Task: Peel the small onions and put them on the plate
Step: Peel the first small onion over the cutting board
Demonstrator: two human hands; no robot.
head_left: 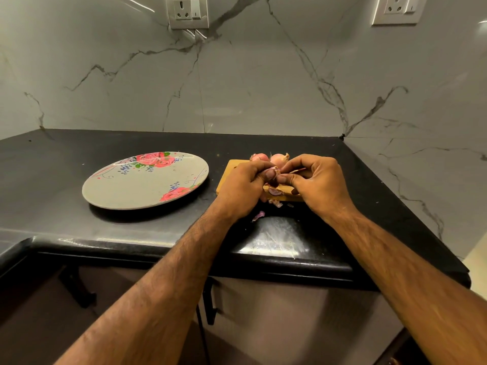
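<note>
The left hand (243, 187) and the right hand (317, 185) both pinched one small onion (275, 170) above the wooden board (228, 168), beside the rose-printed plate (137, 185).

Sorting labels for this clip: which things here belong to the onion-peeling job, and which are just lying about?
Job: left hand and right hand, both pinching the held onion; two unpeeled onions; wooden board; floral plate; peel scraps.
Just there: wall sockets; black countertop; cabinet handle.
</note>
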